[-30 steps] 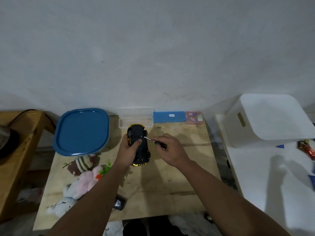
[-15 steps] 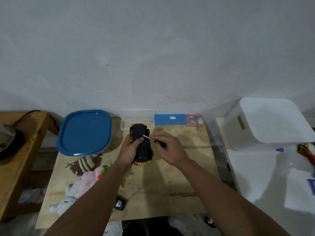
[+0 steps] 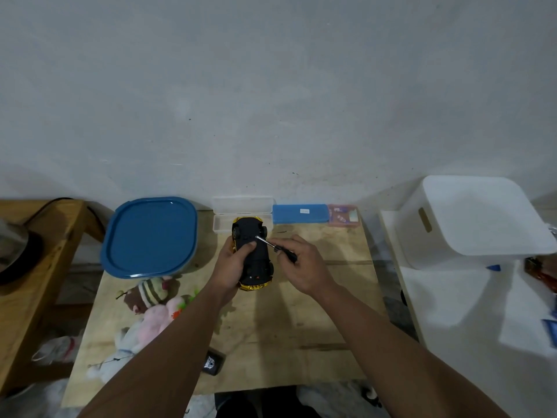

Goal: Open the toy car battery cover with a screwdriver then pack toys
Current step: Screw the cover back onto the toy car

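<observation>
Change since a second ago slight: toy car (image 3: 256, 262) kept belly-up over the table (image 3: 301, 327), gripped round its side by the left hand (image 3: 230, 268); screwdriver (image 3: 266, 241) pinched in the curled right hand (image 3: 304, 267), tip kept at the same spot on the underside. Judged mid-unscrewing, cover not yet off. Could not make out screw head or cover seam; handle mostly buried in the fingers.

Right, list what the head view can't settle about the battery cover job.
- Screw under the tip of the thin metal screwdriver: too small to see.
- Battery cover on the upturned black-and-gold toy car: the left hand hides part of the underside.
- Screwdriver handle: wrapped by the right hand.
</observation>
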